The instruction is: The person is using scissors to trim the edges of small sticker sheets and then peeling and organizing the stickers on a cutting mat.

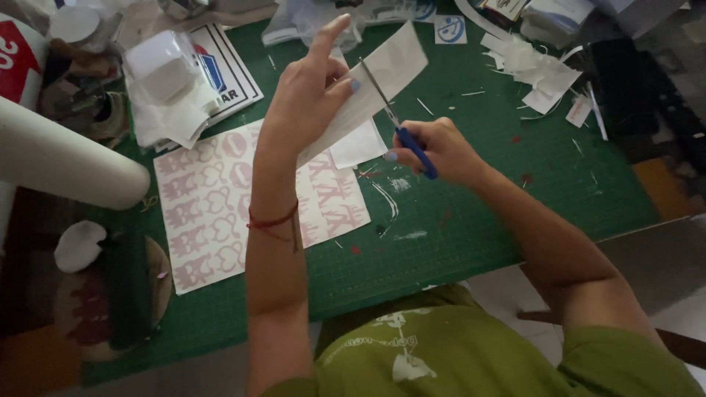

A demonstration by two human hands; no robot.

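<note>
- White paper strip (375, 84), long axis slanting up to the right, pinched in the left hand (312, 92).
- Right hand (434, 147) grips blue-handled scissors (401, 129), blades meeting the strip's lower edge.

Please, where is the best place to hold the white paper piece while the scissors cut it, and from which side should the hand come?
Probably the lower left part of the white paper, away from the blades of the scissors, coming from the left. The left hand already pinches it there. The right hand brings the scissors in from the right edge, so that side should stay free.
</note>
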